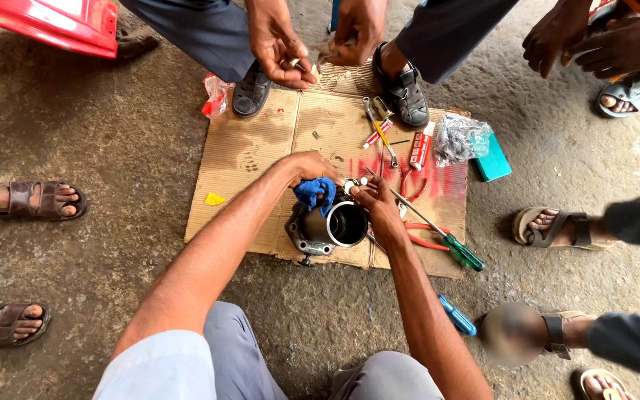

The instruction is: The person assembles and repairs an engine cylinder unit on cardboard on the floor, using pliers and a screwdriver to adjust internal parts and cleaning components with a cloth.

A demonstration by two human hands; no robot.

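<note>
A metal cylinder housing (327, 226) stands near the middle of a cardboard sheet (250, 159) on rough concrete floor (112, 133). The left hand (307, 169) grips a blue rag (315, 193) against its rim; the right hand (370, 198) pinches a small ring (351, 185). A green-handled screwdriver (438, 235) lies right; sandalled feet stand around.

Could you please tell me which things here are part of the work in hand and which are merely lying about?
In hand:
- left hand with blue cloth
- right hand with small ring-shaped part
- metal cylinder housing

Lying about:
- green-handled screwdriver
- red-handled pliers
- blue-handled tool
- teal box
- yellow scrap
- cardboard sheet
</note>
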